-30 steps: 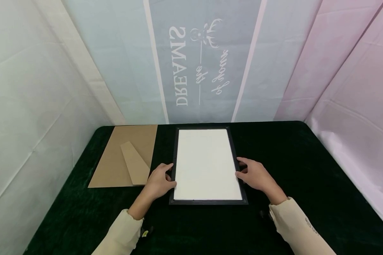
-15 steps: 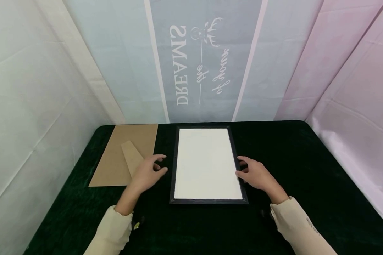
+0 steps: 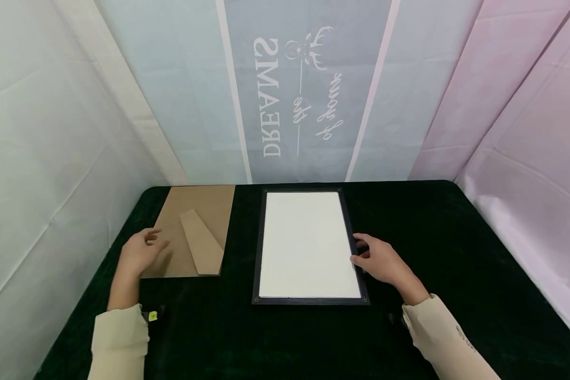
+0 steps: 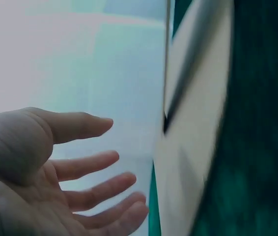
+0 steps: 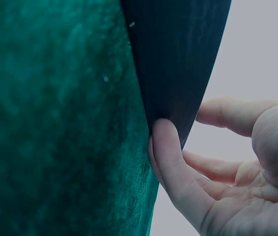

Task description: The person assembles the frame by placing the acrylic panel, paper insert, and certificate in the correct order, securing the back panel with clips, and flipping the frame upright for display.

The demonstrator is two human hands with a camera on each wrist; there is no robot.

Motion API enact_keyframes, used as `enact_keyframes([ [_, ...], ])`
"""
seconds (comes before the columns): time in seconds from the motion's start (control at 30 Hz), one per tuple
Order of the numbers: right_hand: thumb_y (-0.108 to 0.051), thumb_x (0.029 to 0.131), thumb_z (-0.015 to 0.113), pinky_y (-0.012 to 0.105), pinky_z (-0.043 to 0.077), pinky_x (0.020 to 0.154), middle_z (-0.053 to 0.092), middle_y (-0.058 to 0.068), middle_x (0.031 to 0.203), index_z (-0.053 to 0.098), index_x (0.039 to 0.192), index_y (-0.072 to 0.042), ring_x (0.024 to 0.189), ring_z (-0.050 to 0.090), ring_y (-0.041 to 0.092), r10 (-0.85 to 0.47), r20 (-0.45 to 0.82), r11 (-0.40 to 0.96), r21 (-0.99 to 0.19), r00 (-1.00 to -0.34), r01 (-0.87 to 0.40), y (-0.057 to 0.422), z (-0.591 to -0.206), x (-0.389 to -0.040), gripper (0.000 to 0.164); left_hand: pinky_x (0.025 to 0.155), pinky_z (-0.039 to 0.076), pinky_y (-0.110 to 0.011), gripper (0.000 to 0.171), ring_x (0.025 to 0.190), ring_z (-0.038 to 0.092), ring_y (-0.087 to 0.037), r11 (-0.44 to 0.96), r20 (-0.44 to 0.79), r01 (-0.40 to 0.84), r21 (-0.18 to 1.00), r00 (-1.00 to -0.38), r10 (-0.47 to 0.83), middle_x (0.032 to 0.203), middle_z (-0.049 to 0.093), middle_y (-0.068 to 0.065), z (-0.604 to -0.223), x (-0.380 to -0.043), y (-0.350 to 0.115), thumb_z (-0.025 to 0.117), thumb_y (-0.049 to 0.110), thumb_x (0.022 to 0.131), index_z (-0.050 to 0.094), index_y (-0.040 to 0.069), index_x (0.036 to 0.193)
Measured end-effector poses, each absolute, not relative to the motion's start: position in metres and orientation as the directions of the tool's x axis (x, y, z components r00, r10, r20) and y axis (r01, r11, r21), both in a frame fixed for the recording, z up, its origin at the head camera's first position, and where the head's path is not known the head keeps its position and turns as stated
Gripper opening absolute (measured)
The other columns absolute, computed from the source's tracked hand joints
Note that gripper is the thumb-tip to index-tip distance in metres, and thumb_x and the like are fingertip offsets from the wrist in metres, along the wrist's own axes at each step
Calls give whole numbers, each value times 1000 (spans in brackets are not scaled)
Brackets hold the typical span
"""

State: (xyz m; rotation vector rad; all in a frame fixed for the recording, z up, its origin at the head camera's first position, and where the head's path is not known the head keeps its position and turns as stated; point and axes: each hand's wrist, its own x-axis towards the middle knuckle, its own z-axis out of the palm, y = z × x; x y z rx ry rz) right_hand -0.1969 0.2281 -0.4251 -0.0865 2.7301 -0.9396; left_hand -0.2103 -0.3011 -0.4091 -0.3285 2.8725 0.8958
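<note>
A black picture frame lies flat at mid-table, its inside covered by a white sheet. My right hand holds the frame's right side, thumb over the edge; in the right wrist view, fingertips press the dark side of the frame. To the left lies a brown backing board with a tapered stand leg on it. My left hand, holding nothing, hovers over the board's left edge. In the left wrist view its fingers are spread and slightly bent, apart from the board.
Dark green velvety cloth covers the table. Pale fabric walls enclose it left and right, and a blue-grey printed curtain hangs behind the far edge.
My left hand has let go of the frame's left side and moved left across the backing board to its far left edge. The right hand and the frame have stayed in place.
</note>
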Motion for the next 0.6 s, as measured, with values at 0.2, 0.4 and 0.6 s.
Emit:
enact_keyframes([
  [0.2,-22,95,67,33,58,73,55,23,139,37,151,-4,107,65,27,-140,-209,790,-613,-968,19,228,-425,-197,66,102,26,-77,88,130,20,-64,820,-296,-363,443,-922,-248,147,15,-47,-420,-205,-325,56,48,96,20,-11,151],
  [0.4,-22,95,67,33,58,73,55,23,138,38,150,-3,107,65,27,-138,-204,793,-609,-969,15,228,-425,-197,66,102,21,-79,115,129,16,-61,798,-326,-369,476,-917,-230,148,10,-46,-430,-207,-325,73,57,82,10,-6,155],
  [0.6,-21,95,67,34,58,74,56,23,138,38,150,-3,107,65,28,-129,-207,801,-598,-970,21,228,-426,-197,65,102,15,-82,121,130,12,-62,807,-315,-367,462,-919,-238,149,7,-46,-437,-210,-321,81,51,75,10,-3,156],
])
